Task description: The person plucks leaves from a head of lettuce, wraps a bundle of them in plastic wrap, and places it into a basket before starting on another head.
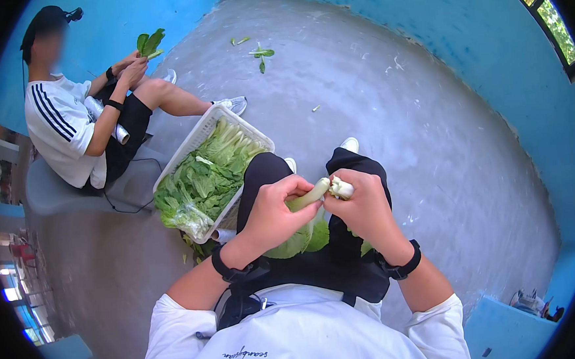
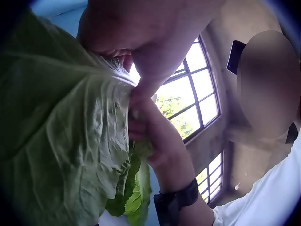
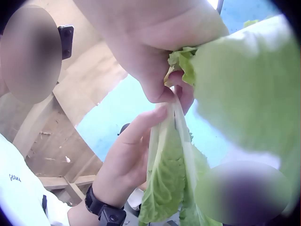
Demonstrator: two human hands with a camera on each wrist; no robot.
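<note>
The left hand grips a pale stem whose green leaves hang below it over the lap. Close beside it, the right hand holds a bunch of leafy greens by its white stem end, thumb against it. The two stem ends nearly meet. In the left wrist view a broad green leaf fills the left side and hides much of the left hand's grip. The right wrist view shows pale stems with leaves hanging between the hands.
A white basket of leafy greens stands on the floor by the left knee. Beyond it a seated person holds a green leaf. Leaf scraps lie on the grey floor.
</note>
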